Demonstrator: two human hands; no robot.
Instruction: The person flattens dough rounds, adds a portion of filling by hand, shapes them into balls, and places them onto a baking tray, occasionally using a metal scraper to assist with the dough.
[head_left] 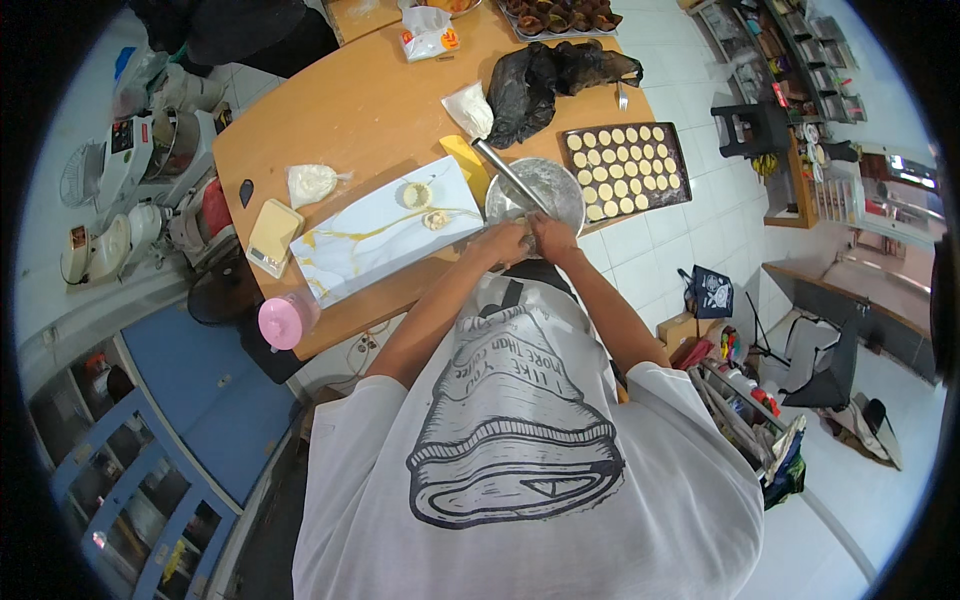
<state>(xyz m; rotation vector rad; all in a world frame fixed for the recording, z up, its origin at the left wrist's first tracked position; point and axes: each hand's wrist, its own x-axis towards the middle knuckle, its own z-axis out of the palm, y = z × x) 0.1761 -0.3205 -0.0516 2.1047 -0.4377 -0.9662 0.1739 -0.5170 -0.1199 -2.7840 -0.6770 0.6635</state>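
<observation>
A metal bowl (573, 200), whitish inside as if floured, stands near the table edge in front of me. Across it leans a long silvery rod (508, 176) with a dark end, perhaps a rolling pin. My left hand (507, 243) and my right hand (552, 238) meet at the bowl's near rim, fingers curled in. What they hold is too small and covered to make out. Left of the bowl lies a white marbled board (370, 245) carrying a round cutter (416, 195) and a small lump of dough (435, 219). To the right, a dark baking tray (683, 178) bears rows of pale dough rounds.
A yellow scraper sheet (463, 165) lies by the bowl. Bags of white powder (312, 184), a kitchen scale (274, 236) and a pink container (287, 320) sit at left. A black plastic bag (520, 95) and a fork (622, 97) lie beyond. Someone in dark clothes (255, 35) stands far left.
</observation>
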